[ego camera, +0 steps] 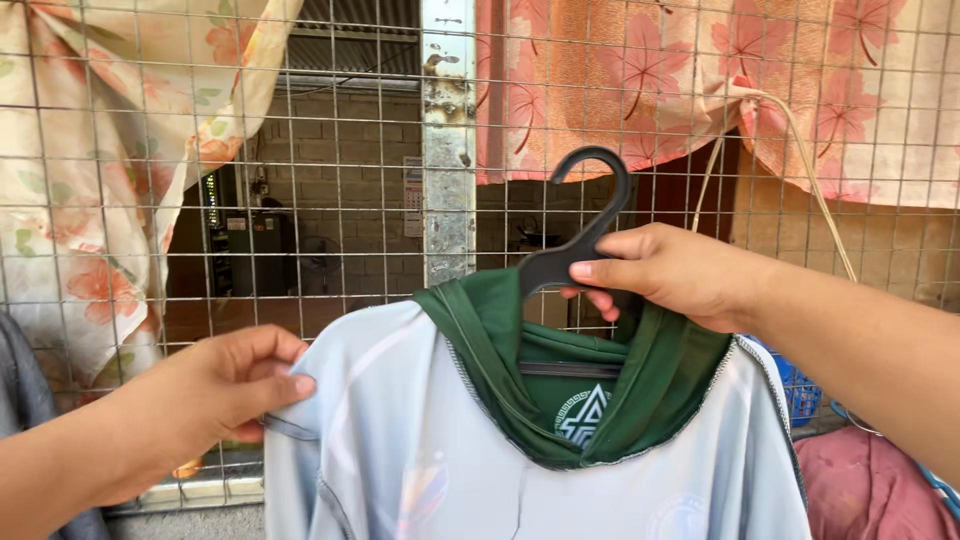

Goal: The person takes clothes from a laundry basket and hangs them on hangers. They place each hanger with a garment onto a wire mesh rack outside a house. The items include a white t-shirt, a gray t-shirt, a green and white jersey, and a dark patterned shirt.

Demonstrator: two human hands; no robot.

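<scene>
right hand grips the black plastic hanger just under its hook; left hand pinches the shoulder of the pale grey, green-hooded shirt before a wire mesh fence; hanging seems underway, next likely hooking it up.

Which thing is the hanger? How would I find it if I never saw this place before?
Look at the wire mesh fence with flowery curtains behind it. In front hangs a pale grey shirt with a green collar. The hanger is the black plastic hook above that collar, pinched by the right hand: the only black curved thing there.
</scene>
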